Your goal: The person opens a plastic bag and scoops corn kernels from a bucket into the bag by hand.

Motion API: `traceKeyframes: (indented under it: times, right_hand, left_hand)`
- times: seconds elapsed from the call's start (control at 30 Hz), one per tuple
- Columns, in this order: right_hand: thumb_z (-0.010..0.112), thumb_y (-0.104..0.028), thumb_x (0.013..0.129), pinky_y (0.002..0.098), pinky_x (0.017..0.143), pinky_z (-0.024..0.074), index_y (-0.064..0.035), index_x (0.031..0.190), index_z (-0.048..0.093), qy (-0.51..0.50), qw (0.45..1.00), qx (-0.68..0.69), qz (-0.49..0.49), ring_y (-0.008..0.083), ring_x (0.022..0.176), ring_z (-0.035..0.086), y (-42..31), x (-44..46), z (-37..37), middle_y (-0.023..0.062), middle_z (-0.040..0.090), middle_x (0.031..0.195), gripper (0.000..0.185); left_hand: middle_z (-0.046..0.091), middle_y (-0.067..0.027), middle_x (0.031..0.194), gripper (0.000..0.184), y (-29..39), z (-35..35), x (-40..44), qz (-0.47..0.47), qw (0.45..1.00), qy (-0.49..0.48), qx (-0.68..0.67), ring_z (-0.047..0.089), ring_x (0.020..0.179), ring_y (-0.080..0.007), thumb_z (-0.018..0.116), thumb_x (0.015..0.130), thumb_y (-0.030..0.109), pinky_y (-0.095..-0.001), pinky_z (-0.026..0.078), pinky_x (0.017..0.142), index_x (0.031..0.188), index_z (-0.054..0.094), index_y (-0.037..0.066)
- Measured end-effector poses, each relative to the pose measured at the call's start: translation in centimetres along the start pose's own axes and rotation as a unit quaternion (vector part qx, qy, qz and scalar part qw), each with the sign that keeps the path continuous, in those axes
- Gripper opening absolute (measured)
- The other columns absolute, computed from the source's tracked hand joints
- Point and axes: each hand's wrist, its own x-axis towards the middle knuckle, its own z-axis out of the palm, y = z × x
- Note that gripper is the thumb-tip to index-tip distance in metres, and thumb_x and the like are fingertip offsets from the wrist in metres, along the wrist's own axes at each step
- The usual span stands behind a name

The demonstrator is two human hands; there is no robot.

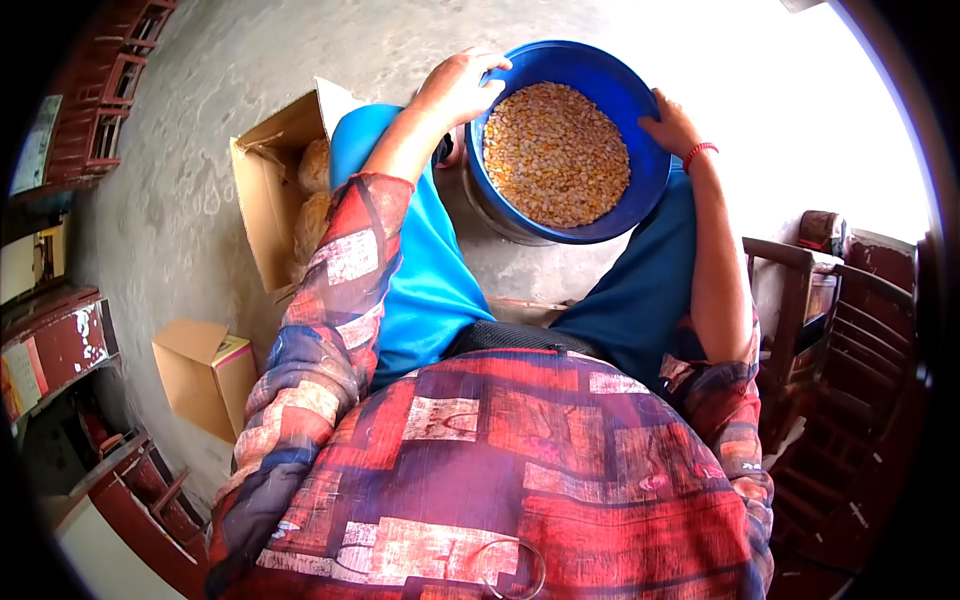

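Upper center: left hand (462, 86) and right hand (674, 128), grip clamped on blue bucket (622, 88) rim. Frame left: sleeve (330, 310) partly hides cardboard box (258, 220), contents unclear.

The grey floor (240, 60) bears 2 cardboard boxes (262, 215).

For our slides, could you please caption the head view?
Left hand and right hand on a blue bucket holding yellowish grain.

Showing in this view: one left hand (461, 86), one right hand (676, 126), one blue tub (622, 88), two cardboard boxes (262, 215), one red bracelet (701, 151).
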Motion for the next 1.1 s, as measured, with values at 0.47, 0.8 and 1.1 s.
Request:
traceKeyframes:
  times: [0.47,0.8,1.1]
  right_hand:
    - [0.059,-0.027,0.072,0.0420,0.077,0.0442,-0.0065,0.113,0.044,-0.034,0.999,-0.035,0.015,0.0348,0.090,0.055,0.1,0.2,0.2,0.0216,0.058,0.094,0.049]
    - [0.053,-0.029,0.084,0.0291,0.064,0.0495,-0.0181,0.118,0.049,0.020,0.977,0.213,-0.022,0.0148,0.087,0.057,8.5,-3.4,-3.7,0.0056,0.060,0.095,0.036]
    - [0.061,-0.024,0.079,0.0272,0.060,0.0498,-0.0092,0.114,0.050,0.014,0.918,0.157,0.364,0.0161,0.075,0.059,23.4,-26.7,5.1,0.0069,0.061,0.086,0.039]
  left_hand:
    - [0.056,-0.0055,0.102,0.024,-0.2,0.0,-0.5,-0.027,0.997,-0.027,-0.067,0.061,0.077,-0.0170,0.055,0.077,0.008,-0.0255,0.050,0.054,0.100,0.060,0.006]
    - [0.058,-0.0072,0.101,0.026,0.0,-0.3,-0.9,-0.054,0.988,-0.058,-0.135,0.060,0.078,-0.0154,0.058,0.077,0.006,-0.0248,0.051,0.060,0.103,0.059,0.006]
    - [0.058,-0.0056,0.074,0.026,0.1,-0.4,-0.2,-0.093,0.988,-0.064,-0.108,0.053,0.054,-0.0077,0.056,0.079,0.007,-0.0233,0.044,0.045,0.105,0.059,0.008]
